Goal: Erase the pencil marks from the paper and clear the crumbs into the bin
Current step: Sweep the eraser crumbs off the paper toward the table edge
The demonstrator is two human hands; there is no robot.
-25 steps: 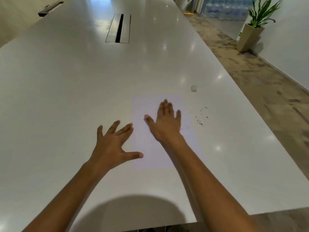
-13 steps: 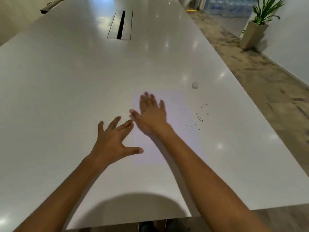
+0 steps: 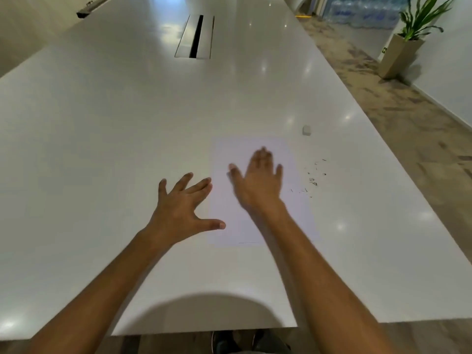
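A pale lilac-white paper sheet [image 3: 255, 226] lies on a glossy white table [image 3: 127, 123]. Dark grey crumbs [image 3: 313, 181] speckle the table; the small eraser block [image 3: 306, 130] is light grey.

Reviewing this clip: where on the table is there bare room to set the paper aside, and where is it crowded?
Bare tabletop spreads left of the left hand, and between the paper and the cable slot. Crowded: right of the paper, where crumbs scatter and the eraser lies. The right hand covers the sheet's middle.

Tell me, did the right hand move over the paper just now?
Yes. The right hand swept left across the paper and is now back toward its right side, nearer the crumbs.
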